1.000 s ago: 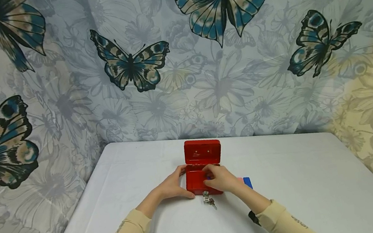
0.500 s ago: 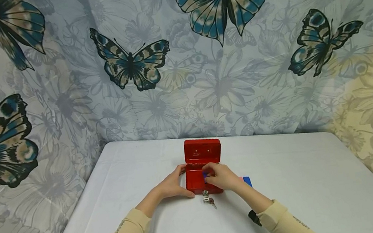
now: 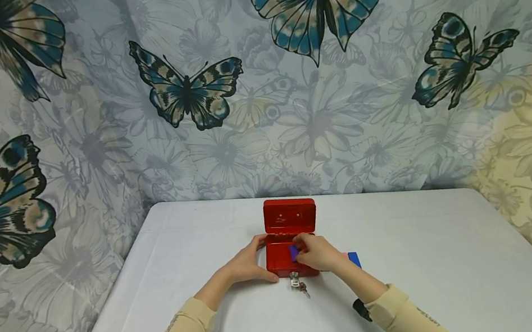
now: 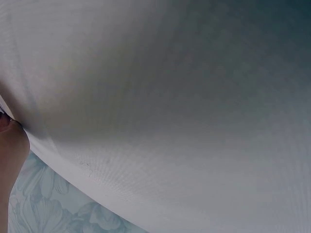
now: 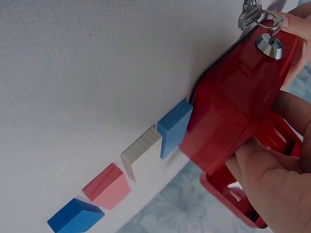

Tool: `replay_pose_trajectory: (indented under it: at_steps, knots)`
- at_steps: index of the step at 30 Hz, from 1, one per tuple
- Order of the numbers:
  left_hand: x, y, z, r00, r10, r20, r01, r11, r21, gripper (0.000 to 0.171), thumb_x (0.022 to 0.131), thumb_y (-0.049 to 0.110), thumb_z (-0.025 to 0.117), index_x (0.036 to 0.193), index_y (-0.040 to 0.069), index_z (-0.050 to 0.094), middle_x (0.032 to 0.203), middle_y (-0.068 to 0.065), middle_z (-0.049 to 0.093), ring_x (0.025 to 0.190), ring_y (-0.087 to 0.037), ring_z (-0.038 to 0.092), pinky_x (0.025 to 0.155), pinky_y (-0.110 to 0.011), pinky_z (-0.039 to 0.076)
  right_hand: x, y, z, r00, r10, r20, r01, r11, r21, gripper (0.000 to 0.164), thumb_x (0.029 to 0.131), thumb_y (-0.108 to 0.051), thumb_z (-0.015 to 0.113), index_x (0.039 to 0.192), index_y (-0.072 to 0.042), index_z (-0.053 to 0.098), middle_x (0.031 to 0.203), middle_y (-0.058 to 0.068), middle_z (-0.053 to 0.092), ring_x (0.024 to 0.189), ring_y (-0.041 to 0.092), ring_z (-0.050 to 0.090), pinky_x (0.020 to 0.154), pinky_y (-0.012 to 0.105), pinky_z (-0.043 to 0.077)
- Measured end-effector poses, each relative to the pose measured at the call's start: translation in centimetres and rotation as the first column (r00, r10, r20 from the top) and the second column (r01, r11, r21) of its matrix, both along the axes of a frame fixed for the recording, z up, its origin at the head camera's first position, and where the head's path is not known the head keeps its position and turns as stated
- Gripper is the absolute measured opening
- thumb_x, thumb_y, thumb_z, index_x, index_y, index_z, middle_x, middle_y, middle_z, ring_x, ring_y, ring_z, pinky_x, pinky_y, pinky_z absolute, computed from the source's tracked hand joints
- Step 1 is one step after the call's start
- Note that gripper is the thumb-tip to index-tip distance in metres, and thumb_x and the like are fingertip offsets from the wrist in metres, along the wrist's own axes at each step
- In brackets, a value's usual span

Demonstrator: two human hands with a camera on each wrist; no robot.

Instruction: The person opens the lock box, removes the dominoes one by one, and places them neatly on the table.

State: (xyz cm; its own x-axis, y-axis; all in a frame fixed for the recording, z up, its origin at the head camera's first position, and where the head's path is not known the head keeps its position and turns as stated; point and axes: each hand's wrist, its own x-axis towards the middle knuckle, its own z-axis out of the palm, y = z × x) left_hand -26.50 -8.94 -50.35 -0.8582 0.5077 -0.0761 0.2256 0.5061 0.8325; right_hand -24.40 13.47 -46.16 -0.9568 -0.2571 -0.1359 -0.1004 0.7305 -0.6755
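A small red cash box [image 3: 279, 265] stands on the white table with its lid [image 3: 288, 209] raised. My left hand [image 3: 246, 263] holds the box's left side, thumb at the front corner and fingers toward the back. Inside the box, my right hand [image 3: 316, 253] pinches a flat purple block [image 3: 293, 252], partly hidden by the fingers. At the front of the box, a silver lock [image 5: 269, 46] carries a ring with keys [image 5: 250, 17]. The left wrist view shows mostly tablecloth, with part of the left hand [image 4: 10, 150] at its edge.
Right of the box, a row of blocks lies on the table: a blue block [image 5: 174, 128] close to the box, a white block [image 5: 145, 154], a pink block [image 5: 108, 187] and another blue block [image 5: 76, 216]. A butterfly-patterned wall covering [image 3: 225, 166] rises behind the table [image 3: 437, 261].
The purple block shows more beyond my right fingertips, which have shifted slightly inside the box. My left hand and the box stay in place.
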Motion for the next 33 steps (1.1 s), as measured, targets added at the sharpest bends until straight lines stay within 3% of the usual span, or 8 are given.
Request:
replay_pose_trajectory:
  at_steps: [22, 33]
  knots:
    - [0.0, -0.1, 0.0, 1.000, -0.002, -0.005, 0.002, 1.000, 0.000, 0.101, 0.067, 0.030, 0.090, 0.147, 0.013, 0.030, 0.148, -0.010, 0.041, 0.137, -0.026, 0.037, 0.113, -0.049, 0.029, -0.5, -0.9, -0.4, 0.997, 0.081, 0.006, -0.081, 0.997, -0.011, 0.035, 0.085, 0.003, 0.066, 0.119, 0.005, 0.061, 0.099, 0.008, 0.064, 0.091, 0.024, 0.059, 0.090, 0.044, 0.052]
    - [0.0, -0.1, 0.0, 1.000, -0.016, -0.016, 0.016, 1.000, 0.015, 0.102, 0.067, 0.029, 0.090, 0.147, 0.012, 0.029, 0.148, -0.010, 0.041, 0.138, -0.026, 0.037, 0.113, -0.048, 0.029, -0.7, -1.5, -0.8, 0.995, 0.086, 0.048, -0.084, 0.995, -0.048, 0.033, 0.088, -0.001, 0.063, 0.121, 0.000, 0.062, 0.103, 0.007, 0.065, 0.096, 0.024, 0.061, 0.091, 0.045, 0.052]
